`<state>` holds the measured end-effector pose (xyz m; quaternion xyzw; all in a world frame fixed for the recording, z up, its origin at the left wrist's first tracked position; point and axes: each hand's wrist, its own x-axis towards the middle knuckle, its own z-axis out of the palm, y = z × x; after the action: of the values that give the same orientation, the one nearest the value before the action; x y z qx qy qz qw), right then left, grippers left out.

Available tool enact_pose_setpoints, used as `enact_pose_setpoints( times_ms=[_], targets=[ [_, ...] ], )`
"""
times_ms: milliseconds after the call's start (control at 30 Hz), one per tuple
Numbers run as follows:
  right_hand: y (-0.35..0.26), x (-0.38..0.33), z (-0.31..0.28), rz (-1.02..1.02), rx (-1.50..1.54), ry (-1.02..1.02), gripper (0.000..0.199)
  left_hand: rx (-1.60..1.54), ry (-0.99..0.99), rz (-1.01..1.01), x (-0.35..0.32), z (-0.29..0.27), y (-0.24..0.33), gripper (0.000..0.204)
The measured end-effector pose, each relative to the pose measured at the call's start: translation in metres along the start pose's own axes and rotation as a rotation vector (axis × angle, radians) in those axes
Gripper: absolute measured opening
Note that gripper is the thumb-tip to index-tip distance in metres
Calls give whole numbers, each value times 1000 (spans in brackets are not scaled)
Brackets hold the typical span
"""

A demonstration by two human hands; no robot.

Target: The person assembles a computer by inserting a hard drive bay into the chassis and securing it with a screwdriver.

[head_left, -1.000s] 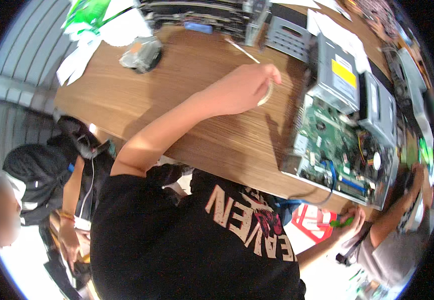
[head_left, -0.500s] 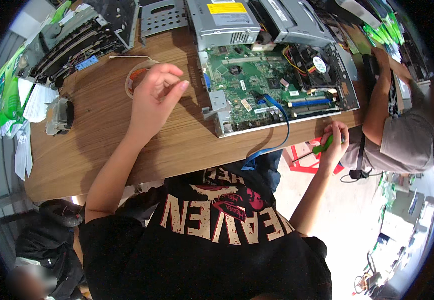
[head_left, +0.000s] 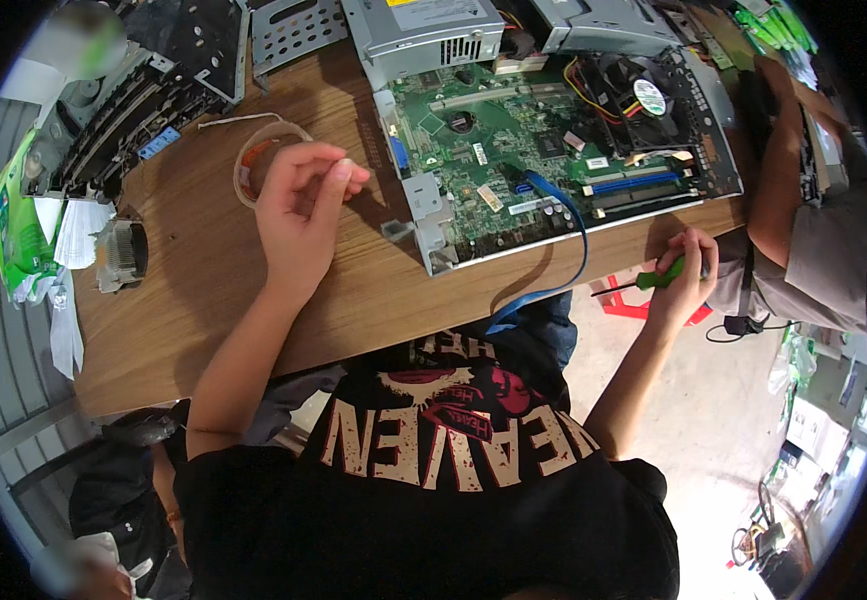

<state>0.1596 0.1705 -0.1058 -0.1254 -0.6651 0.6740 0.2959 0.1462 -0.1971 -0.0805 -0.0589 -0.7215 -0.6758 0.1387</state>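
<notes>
My left hand (head_left: 299, 215) hovers over the wooden table, just left of an opened computer case. Its thumb meets the curled fingers in a pinch; whatever they hold, if anything, is too small to make out. Past the table's front edge, my right hand (head_left: 692, 272) grips a screwdriver (head_left: 651, 281) by its green handle, the dark shaft pointing left. The case holds a green motherboard (head_left: 499, 150) with a black cooling fan (head_left: 644, 105). A flat blue cable (head_left: 582, 240) runs from the board over the table's edge toward my lap.
Behind my left hand lies a round, pale-rimmed thing with orange inside (head_left: 246, 170). A finned heatsink (head_left: 122, 255) stands at the left, near green packaging (head_left: 19, 235) and dismantled machinery (head_left: 114, 130). A metal power supply (head_left: 429, 40) sits at the back. A co-worker's arm (head_left: 772, 180) reaches in at the right.
My left hand's thumb has closed against its fingers. My right hand still grips the screwdriver, now a little farther right in the picture. The whole view has shifted slightly.
</notes>
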Motion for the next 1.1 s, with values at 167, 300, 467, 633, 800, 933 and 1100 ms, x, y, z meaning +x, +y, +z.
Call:
enact_pose_setpoints(
  times_ms=[167, 300, 467, 633, 800, 933, 1100],
  targets=[
    [1, 0, 0, 3, -19, 33, 7, 128, 38, -45, 1, -2, -10, 14],
    [-6, 3, 2, 95, -53, -1, 7, 517, 17, 344, 4, 4, -16, 14],
    [-18, 9, 3, 223, -145, -30, 8, 682, 19, 205, 8, 7, -16, 12],
    [-14, 13, -2, 201, -112, -29, 9, 989, -71, 107, 4, 9, -22, 12],
    [-11, 27, -23, 392, 281, -167, 4, 861, 124, -257, 3, 17, -20, 18],
    [-6, 67, -76, 553, 632, -351, 27, 674, -10, -302, 2, 26, -6, 25],
    [28, 143, -151, 155, 933, -981, 111, 992, -45, -225, 4, 49, 13, 37]
  ],
)
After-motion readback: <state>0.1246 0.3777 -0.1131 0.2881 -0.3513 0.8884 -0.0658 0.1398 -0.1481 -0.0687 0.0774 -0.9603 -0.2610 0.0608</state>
